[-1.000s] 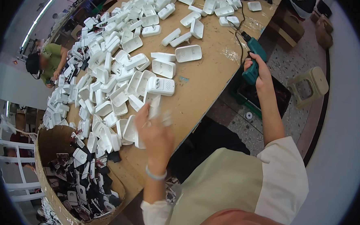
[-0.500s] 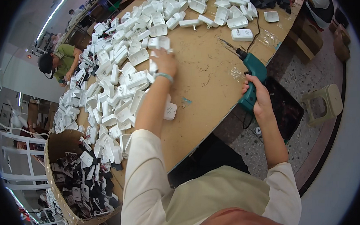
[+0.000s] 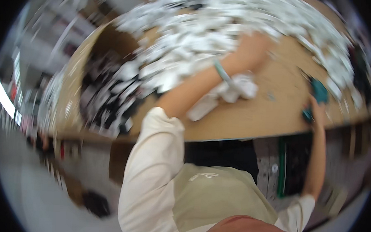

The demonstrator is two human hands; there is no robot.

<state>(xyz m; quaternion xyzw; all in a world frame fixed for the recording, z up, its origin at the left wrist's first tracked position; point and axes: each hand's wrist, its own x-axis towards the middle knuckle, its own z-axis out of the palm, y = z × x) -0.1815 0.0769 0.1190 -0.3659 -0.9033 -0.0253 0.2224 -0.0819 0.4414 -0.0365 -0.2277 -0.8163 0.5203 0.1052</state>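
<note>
While the teal power tool [image 3: 320, 91] is over the right part of the bench [image 3: 285, 83], its handle wrapped by the curled right hand [image 3: 317, 111], the left hand [image 3: 256, 50] is at the heaped white casings [image 3: 193, 43]; blur leaves me unable to tell its opening or contents. Leftward, a cardboard box [image 3: 70, 99] holds dark and white parts [image 3: 106, 99].
</note>
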